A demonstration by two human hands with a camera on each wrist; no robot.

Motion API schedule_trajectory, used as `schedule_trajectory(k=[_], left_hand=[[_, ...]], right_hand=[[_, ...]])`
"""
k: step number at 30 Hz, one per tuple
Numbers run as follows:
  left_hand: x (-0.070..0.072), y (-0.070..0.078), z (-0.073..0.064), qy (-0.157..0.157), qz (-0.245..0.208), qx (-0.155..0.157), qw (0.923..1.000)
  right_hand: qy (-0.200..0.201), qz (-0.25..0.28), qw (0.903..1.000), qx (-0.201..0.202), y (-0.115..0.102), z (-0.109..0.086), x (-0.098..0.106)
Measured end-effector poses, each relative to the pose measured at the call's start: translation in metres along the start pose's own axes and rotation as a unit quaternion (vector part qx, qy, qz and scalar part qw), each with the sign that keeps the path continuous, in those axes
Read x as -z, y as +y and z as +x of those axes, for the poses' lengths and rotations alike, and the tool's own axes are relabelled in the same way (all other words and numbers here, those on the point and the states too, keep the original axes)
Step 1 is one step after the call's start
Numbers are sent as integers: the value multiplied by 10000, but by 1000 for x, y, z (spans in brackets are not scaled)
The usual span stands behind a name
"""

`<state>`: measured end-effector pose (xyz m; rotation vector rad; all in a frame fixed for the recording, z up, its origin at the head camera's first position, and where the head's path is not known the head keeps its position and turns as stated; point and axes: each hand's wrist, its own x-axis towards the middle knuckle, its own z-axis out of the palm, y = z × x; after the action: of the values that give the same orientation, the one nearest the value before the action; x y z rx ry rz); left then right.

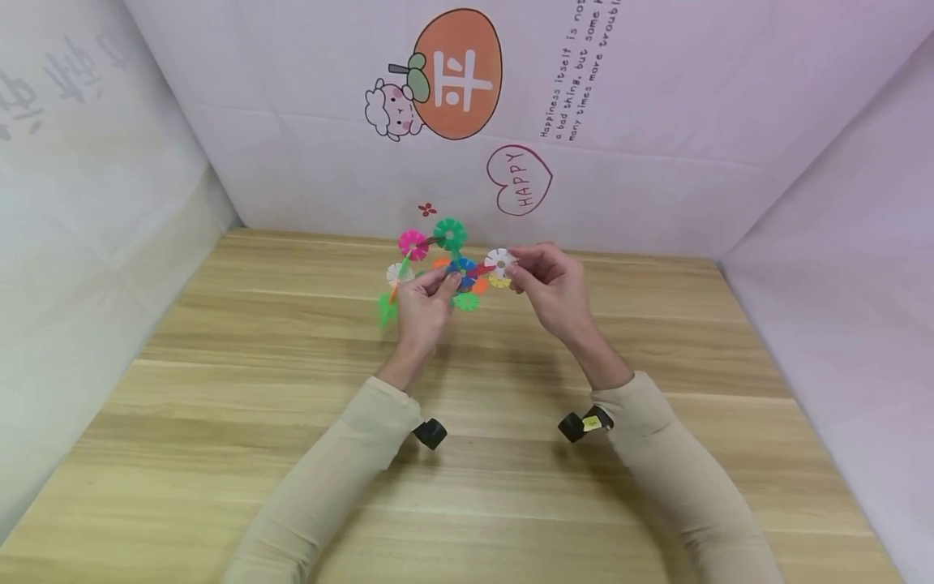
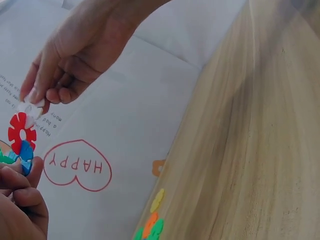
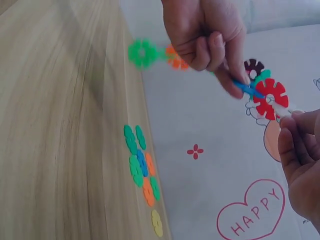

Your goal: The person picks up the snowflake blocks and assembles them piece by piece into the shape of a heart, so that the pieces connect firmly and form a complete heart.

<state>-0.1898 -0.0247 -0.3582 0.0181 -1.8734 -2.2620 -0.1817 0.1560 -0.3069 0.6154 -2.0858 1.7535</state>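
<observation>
A chain of slotted plastic snowflake discs is held above the wooden table between the two hands. My left hand [image 1: 425, 315] pinches a blue disc [image 1: 461, 266] between thumb and fingers. A red disc [image 3: 280, 92] joins this blue disc to a white disc [image 1: 499, 258]. The white disc's other side is pinched by thumb and fingers of my right hand [image 1: 560, 290]. Past the left hand the chain goes on with a pink disc [image 1: 413, 245], a green disc [image 1: 450, 235], a dark disc [image 3: 254, 64] and a bright green disc [image 1: 387, 308]. The left fingers hide part of it.
Several loose discs lie on the table near the back wall, among them a yellow disc [image 3: 157, 223], an orange disc [image 3: 148, 193] and a green disc [image 3: 135, 171]. White printed walls [image 1: 642, 195] enclose the wooden table [image 1: 496, 503] at the back and sides.
</observation>
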Motion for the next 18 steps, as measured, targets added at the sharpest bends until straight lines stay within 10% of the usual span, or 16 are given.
schedule_trajectory(k=[8,12,15,18], left_hand=[[6,12,1,-797,772,551,9923],[18,33,-9,-2133,2016,906,9517],[28,60,-16,-3013,2634,565,9147],[31,92,-12,-3209,2761,-105,9059]], right_hand=[[329,-16,9994,-130,-2,7,0],[325,-2,9993,-167,6,11,6],[247,103,9992,-281,17,16,13],[61,191,9988,-445,21,23,20]])
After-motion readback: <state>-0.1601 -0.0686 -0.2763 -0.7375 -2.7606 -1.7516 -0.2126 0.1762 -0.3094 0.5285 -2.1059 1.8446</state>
